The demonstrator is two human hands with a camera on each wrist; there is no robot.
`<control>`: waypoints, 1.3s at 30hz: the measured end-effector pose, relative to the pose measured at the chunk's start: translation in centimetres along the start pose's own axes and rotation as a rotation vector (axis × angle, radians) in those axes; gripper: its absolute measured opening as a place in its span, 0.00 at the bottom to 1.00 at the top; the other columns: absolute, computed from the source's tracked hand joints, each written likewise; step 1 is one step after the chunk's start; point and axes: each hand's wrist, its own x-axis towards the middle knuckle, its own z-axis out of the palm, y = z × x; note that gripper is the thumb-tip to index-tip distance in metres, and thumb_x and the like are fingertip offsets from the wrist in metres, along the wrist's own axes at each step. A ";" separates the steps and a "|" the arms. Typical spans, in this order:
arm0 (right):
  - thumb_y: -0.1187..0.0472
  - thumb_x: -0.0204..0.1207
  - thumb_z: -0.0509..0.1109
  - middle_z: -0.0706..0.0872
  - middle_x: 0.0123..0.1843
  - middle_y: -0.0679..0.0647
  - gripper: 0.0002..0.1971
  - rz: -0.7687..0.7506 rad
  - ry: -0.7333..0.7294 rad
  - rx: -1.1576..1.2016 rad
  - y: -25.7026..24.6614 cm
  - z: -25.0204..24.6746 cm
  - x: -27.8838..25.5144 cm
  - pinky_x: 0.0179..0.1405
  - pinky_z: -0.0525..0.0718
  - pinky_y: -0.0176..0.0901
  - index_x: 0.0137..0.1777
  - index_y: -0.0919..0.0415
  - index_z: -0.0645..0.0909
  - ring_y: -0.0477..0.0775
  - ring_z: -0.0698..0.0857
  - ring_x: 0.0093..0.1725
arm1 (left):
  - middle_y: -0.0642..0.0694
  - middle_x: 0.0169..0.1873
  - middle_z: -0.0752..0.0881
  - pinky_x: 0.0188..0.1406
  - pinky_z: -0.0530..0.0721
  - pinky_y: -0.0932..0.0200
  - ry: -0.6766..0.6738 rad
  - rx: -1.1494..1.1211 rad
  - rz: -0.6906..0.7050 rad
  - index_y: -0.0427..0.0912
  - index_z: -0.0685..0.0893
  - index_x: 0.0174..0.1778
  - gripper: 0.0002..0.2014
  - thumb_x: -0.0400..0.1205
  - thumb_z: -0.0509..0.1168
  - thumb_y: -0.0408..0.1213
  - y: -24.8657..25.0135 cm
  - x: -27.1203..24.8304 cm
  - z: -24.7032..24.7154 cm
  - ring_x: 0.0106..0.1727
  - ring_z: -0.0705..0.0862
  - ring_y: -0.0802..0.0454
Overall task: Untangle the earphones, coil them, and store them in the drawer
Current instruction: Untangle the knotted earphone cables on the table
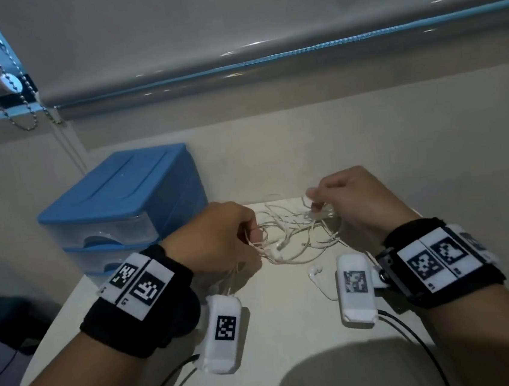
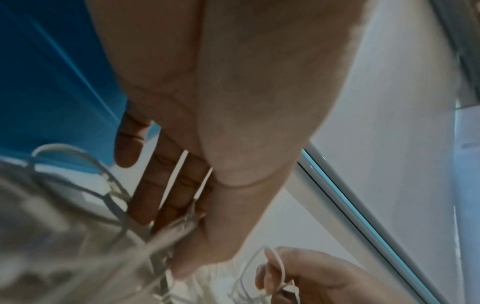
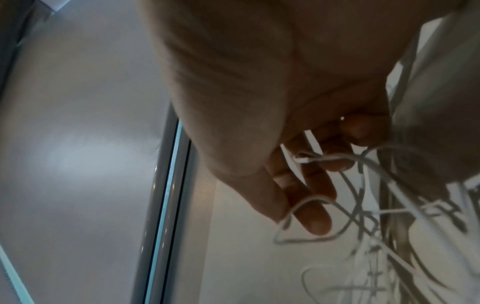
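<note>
A tangle of white earphones [image 1: 295,235] lies on the white table [image 1: 286,331] between my hands. My left hand [image 1: 220,237] pinches strands at the tangle's left side; in the left wrist view its thumb and fingers [image 2: 192,207] close on a bundle of cord [image 2: 171,228]. My right hand [image 1: 351,201] pinches cord at the tangle's upper right; in the right wrist view a loop [image 3: 306,200] runs over its fingers [image 3: 314,218]. One earbud [image 1: 313,272] lies loose on the table. The blue drawer unit [image 1: 122,206] stands at the left, its clear drawers closed.
A wall with a lowered roller blind [image 1: 230,38] and its bead chain [image 1: 12,83] rises behind the table. White sensor boxes [image 1: 222,334] hang from both wrists with black cables trailing toward me. The table's left edge drops off beside the drawer unit.
</note>
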 end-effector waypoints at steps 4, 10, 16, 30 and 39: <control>0.61 0.76 0.81 0.87 0.25 0.50 0.12 0.026 -0.056 -0.132 -0.1 -0.1 -0.5 0.26 0.80 0.34 0.32 0.64 0.88 0.45 0.85 0.24 | 0.54 0.35 0.89 0.36 0.81 0.68 0.153 -0.052 0.026 0.48 0.89 0.40 0.06 0.76 0.81 0.41 0.1 -0.1 -0.9 0.39 0.86 0.57; 0.68 0.72 0.79 0.88 0.27 0.49 0.06 0.000 -0.097 -0.230 0.0 -0.1 -0.8 0.23 0.74 0.34 0.35 0.59 0.91 0.41 0.79 0.19 | 0.52 0.37 0.92 0.47 0.89 0.55 0.396 -0.338 0.069 0.48 0.90 0.41 0.03 0.80 0.77 0.38 -0.2 -0.5 -1.5 0.41 0.91 0.55; 0.74 0.73 0.76 0.88 0.31 0.57 0.06 0.010 -0.125 -0.215 -0.2 -0.2 -0.9 0.17 0.71 0.30 0.38 0.65 0.90 0.42 0.77 0.16 | 0.49 0.38 0.91 0.45 0.90 0.54 0.632 -0.551 0.169 0.41 0.89 0.43 0.04 0.84 0.71 0.30 0.4 -1.3 -3.0 0.39 0.92 0.54; 0.64 0.74 0.74 0.85 0.53 0.48 0.09 -0.014 0.006 -0.310 -0.2 0.3 -0.4 0.58 0.87 0.58 0.42 0.47 0.87 0.57 0.87 0.56 | 0.46 0.49 0.87 0.48 0.87 0.57 0.915 -0.748 0.507 0.37 0.85 0.60 0.10 0.89 0.60 0.26 3.1 -3.8 -8.9 0.42 0.88 0.51; 0.55 0.75 0.72 0.87 0.59 0.38 0.12 -0.437 -0.092 0.043 -4.0 1.2 -3.1 0.63 0.81 0.53 0.57 0.46 0.89 0.47 0.84 0.60 | 0.44 0.51 0.89 0.47 0.86 0.57 0.724 -0.756 0.548 0.40 0.86 0.60 0.12 0.88 0.60 0.25 3.4 -4.0 -8.3 0.43 0.88 0.51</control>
